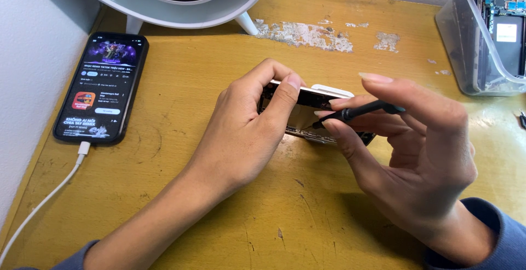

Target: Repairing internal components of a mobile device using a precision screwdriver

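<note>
Bright, even daylight, sharp focus throughout. Soft shadows fall toward the viewer beneath both hands on the yellow tabletop. The lit phone screen glows without glare. Slight wide-angle stretching at the edges.

The left hand gripped an opened phone tilted on the yellow tabletop — the right hand pressed a black screwdriver into it. A charging smartphone lay left; a clear plastic bin stood right.

Two phones, one screwdriver, one tub
</note>
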